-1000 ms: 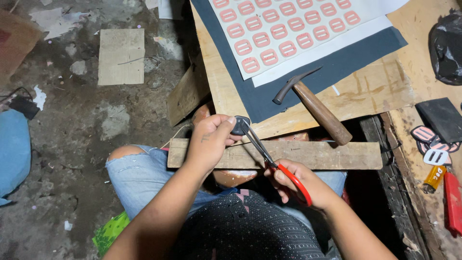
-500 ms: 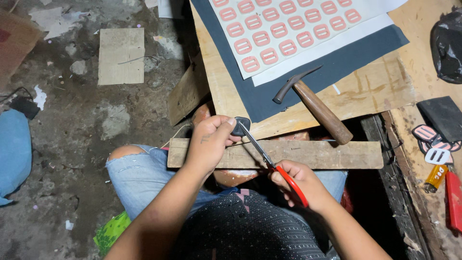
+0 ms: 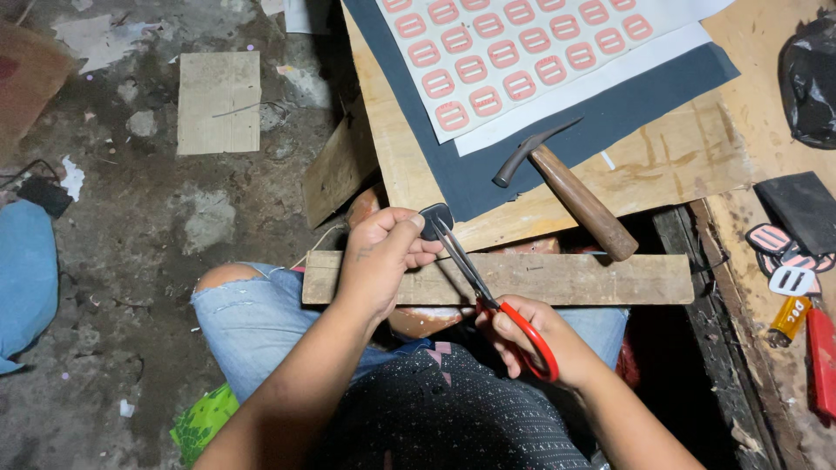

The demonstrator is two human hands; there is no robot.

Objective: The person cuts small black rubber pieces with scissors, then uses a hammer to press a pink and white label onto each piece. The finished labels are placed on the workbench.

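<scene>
A wooden-handled hammer lies on a dark grey sheet, beside a white sheet of pink oval shapes. A wooden plank spans below them. A cardboard square rests on the concrete floor.

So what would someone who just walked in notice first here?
Probably the red-handled scissors in the right hand, blades at a small dark piece pinched in the left hand over a wooden plank across the lap. Next, the hammer lying on the board above, beside a white sheet of pink shapes on dark material.
</scene>
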